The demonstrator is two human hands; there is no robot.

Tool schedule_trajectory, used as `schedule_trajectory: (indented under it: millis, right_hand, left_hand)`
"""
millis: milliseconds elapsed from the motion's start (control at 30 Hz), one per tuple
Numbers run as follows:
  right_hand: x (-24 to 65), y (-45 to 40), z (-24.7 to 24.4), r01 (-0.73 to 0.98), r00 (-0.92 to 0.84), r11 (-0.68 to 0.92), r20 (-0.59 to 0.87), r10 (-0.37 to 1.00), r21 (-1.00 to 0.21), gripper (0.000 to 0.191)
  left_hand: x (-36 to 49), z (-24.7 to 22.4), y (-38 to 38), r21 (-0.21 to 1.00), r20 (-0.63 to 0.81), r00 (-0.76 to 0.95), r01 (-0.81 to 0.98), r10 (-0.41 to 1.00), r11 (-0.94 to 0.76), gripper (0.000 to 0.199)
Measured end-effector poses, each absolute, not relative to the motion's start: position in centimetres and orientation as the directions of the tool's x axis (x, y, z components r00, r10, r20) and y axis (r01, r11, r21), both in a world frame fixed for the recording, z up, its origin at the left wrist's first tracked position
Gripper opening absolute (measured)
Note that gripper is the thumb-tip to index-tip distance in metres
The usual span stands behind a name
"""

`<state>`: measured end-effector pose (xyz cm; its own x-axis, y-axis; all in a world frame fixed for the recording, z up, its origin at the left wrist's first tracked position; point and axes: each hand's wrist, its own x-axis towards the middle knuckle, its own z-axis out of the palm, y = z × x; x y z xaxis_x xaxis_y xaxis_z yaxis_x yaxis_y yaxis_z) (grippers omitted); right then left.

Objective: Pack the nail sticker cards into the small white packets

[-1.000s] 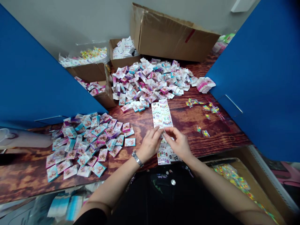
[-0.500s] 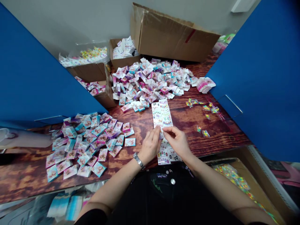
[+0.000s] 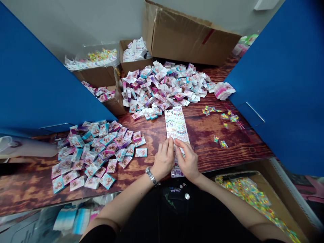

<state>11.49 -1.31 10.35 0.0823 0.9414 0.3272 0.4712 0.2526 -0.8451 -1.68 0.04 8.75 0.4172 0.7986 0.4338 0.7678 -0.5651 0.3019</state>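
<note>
Nail-sticker sheets — flat, lengthwise, mid wood-grain table | left hand, right hand — both grips clenched on sheets, pinching side by side, evenly | beside: printed card pile

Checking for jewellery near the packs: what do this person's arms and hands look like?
Both the left hand and right hand are bare, without gloves. A silver link band circles the left wrist. The forearms are bare below black sleeves.

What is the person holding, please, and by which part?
The left hand and right hand hold a long printed sheet of nail designs by its lower middle, from either side.
</note>
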Motion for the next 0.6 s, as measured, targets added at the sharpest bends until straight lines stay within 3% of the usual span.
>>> schedule_trajectory:
  millis: [200,467,600]
  right_hand:
    - [11.6,-0.9,10.0,0.163,0.079,0.103,0.117,0.990,-0.981,0.038]
    - [11.3,-1.0,10.0,0.212,0.187,0.018,0.059,0.981,-0.977,0.042]
    - [10.5,-1.7,9.7,0.275,0.193,0.045,0.101,0.976,-0.960,0.042]
  left_hand:
    - [-1.7,9.0,0.0,0.362,0.463,0.350,0.764,0.814,-0.534,0.069]
    - [-1.7,9.0,-0.3,0.136,0.338,0.430,0.858,0.837,-0.496,0.068]
    - [-1.5,9.0,-0.4,0.127,0.344,0.431,0.859,0.835,-0.496,0.063]
